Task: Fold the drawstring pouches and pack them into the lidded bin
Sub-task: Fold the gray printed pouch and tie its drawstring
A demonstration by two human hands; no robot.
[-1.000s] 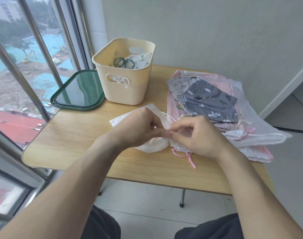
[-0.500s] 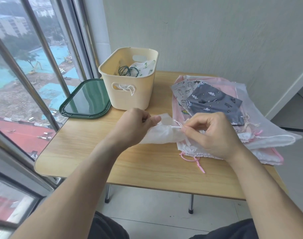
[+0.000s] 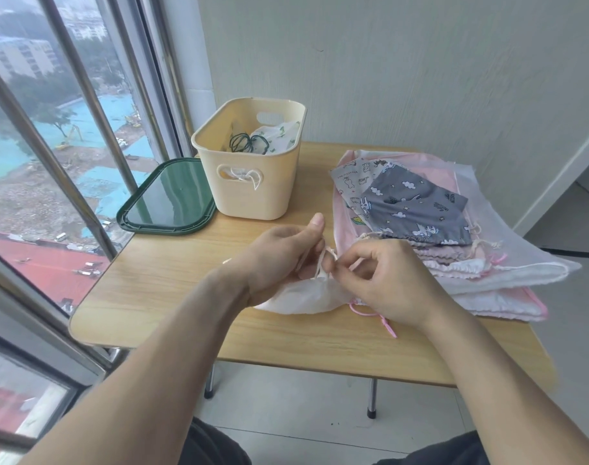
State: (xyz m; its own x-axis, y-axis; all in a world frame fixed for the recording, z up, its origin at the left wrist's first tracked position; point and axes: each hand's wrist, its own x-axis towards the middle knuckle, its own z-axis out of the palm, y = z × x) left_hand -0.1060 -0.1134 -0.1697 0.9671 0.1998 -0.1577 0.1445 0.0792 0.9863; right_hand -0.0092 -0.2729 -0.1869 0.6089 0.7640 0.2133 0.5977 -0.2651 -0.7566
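Several pouches (image 3: 417, 209) unfolded on desk (image 3: 159, 280); few inside bin (image 3: 249, 162); both hands' fingers (image 3: 345, 263) pinching white pouch (image 3: 306, 295) cord.

A light wooden desk (image 3: 172, 297) on metal legs (image 3: 371, 399) stands beside a large window (image 3: 34, 162) with metal bars. Behind it is a pale textured wall (image 3: 403, 68), and below is a grey tiled floor (image 3: 303, 404).
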